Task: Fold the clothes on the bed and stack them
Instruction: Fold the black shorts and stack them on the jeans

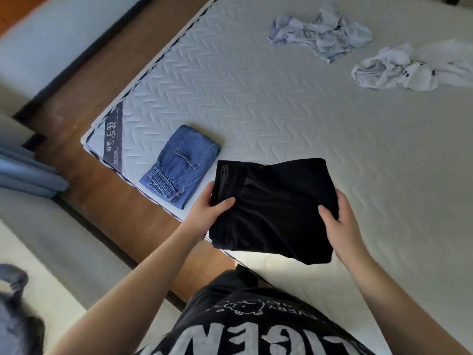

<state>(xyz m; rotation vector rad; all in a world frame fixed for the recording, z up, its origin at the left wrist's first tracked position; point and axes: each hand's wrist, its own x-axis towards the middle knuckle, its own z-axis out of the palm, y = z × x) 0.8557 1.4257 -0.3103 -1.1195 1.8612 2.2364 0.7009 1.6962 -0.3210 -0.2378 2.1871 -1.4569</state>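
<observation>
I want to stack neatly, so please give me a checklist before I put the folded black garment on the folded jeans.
1. Black garment folded compact: ok.
2. Left hand and right hand grip opposite edges: ok.
3. Folded jeans lie flat, top free: ok.
4. Jeans sit well in from the mattress edge: not ok, close to it.
5. Underside of the garment tidy: cannot tell.
6. Blue shirt and white garment folded: not ok.

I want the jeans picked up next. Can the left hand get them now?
Probably not yet: the left hand and right hand both grip the black folded garment. The folded jeans lie close, uncovered.
</observation>
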